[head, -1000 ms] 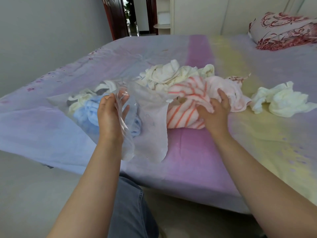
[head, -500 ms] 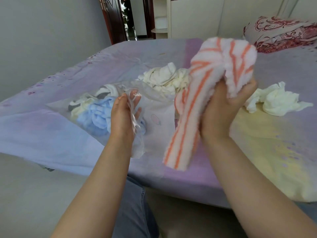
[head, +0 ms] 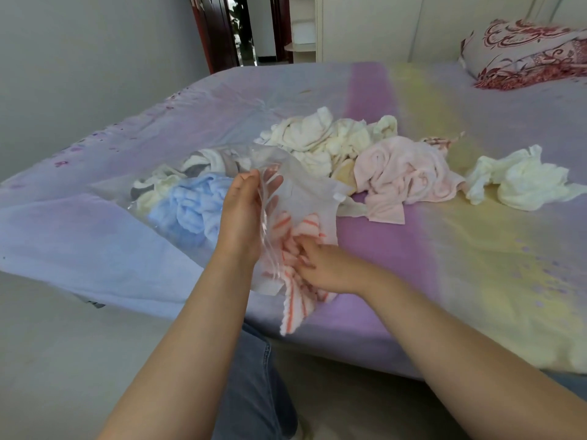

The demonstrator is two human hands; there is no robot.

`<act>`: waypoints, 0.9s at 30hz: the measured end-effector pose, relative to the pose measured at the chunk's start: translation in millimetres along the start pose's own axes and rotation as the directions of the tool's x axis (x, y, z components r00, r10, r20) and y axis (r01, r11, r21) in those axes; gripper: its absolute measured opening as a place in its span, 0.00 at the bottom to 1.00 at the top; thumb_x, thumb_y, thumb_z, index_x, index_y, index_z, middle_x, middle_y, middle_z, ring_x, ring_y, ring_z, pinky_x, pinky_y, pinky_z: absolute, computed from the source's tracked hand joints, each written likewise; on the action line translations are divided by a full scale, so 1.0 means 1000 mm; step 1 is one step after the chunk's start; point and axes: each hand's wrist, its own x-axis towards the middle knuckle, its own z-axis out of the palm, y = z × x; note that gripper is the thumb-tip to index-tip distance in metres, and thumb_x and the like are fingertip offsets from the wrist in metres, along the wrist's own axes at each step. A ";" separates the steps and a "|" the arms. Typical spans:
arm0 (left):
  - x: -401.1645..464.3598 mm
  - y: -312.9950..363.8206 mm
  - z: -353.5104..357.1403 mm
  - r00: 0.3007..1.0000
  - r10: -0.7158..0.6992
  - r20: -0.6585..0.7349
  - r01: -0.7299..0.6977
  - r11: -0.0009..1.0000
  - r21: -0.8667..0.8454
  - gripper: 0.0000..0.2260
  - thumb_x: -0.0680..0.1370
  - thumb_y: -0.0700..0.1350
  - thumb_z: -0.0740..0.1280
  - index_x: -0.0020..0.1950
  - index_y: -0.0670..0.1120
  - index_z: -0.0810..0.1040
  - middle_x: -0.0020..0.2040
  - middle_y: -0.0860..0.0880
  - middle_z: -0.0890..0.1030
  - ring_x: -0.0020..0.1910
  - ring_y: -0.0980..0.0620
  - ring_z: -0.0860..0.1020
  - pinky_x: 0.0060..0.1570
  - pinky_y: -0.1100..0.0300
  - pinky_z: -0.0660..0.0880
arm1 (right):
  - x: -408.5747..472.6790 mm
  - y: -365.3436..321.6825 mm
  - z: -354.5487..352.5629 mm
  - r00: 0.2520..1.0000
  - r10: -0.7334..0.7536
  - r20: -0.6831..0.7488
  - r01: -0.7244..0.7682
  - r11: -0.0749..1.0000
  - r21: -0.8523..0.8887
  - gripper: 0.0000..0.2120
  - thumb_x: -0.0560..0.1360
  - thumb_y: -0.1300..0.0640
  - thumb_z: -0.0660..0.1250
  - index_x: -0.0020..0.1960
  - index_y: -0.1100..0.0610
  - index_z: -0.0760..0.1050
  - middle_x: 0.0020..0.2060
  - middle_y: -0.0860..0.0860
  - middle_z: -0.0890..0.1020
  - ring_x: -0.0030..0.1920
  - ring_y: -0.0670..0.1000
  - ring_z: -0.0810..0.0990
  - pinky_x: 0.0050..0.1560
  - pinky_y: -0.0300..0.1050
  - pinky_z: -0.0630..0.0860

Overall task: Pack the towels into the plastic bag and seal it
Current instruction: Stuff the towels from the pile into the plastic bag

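Note:
A clear plastic bag (head: 305, 192) lies on the bed with its mouth toward me. Inside it are a light blue towel (head: 187, 208) and a cream and grey one (head: 206, 160). My left hand (head: 244, 217) holds the bag's upper edge up, fingers inside the mouth. My right hand (head: 320, 265) grips an orange-striped white towel (head: 298, 290) and is partly inside the bag mouth; the towel's tail hangs over the bed edge. Loose on the bed lie a cream towel pile (head: 320, 138), a pink towel (head: 400, 176) and a pale cream towel (head: 521, 182).
The bed sheet (head: 476, 265) is lilac, purple and yellow, and its front edge is close to my knees. A red-patterned pillow (head: 527, 52) lies at the far right. A grey wall stands at the left and a dark doorway (head: 241, 30) behind the bed.
My right hand picked the striped towel off the pile, raised it, then brought it down into the bag mouth. My left hand kept holding the bag open.

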 end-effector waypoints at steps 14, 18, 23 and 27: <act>-0.001 -0.009 -0.002 1.000 0.008 -0.004 -0.008 1.000 0.012 0.05 0.82 0.47 0.59 0.48 0.49 0.73 0.53 0.56 0.85 0.55 0.57 0.83 0.57 0.54 0.71 | -0.001 -0.009 -0.005 0.972 -0.010 0.233 0.007 1.000 0.013 0.42 0.67 0.50 0.75 0.74 0.48 0.57 0.66 0.53 0.69 0.57 0.55 0.75 0.57 0.48 0.75; -0.002 0.000 -0.011 1.000 -0.023 0.012 0.022 1.000 0.013 0.06 0.82 0.47 0.58 0.49 0.49 0.73 0.56 0.54 0.85 0.57 0.56 0.82 0.58 0.54 0.73 | 0.015 0.006 -0.017 0.974 -0.025 0.224 0.012 0.998 0.059 0.26 0.67 0.57 0.73 0.64 0.52 0.73 0.53 0.46 0.76 0.47 0.44 0.75 0.42 0.33 0.70; -0.004 0.006 -0.013 0.999 -0.050 0.019 0.050 0.999 -0.021 0.09 0.83 0.46 0.57 0.50 0.48 0.75 0.55 0.52 0.85 0.56 0.55 0.83 0.58 0.52 0.76 | 0.020 0.004 -0.015 0.932 0.136 -0.336 0.113 0.772 0.626 0.17 0.70 0.66 0.67 0.50 0.44 0.79 0.46 0.40 0.81 0.47 0.44 0.79 0.47 0.34 0.75; -0.008 0.000 0.000 0.999 -0.020 0.035 0.020 1.000 0.014 0.08 0.83 0.44 0.58 0.52 0.44 0.76 0.55 0.51 0.85 0.58 0.54 0.82 0.59 0.52 0.76 | 0.033 -0.030 0.013 0.859 0.077 -0.506 0.133 0.921 0.367 0.13 0.71 0.58 0.57 0.46 0.40 0.71 0.42 0.41 0.77 0.42 0.44 0.77 0.43 0.42 0.75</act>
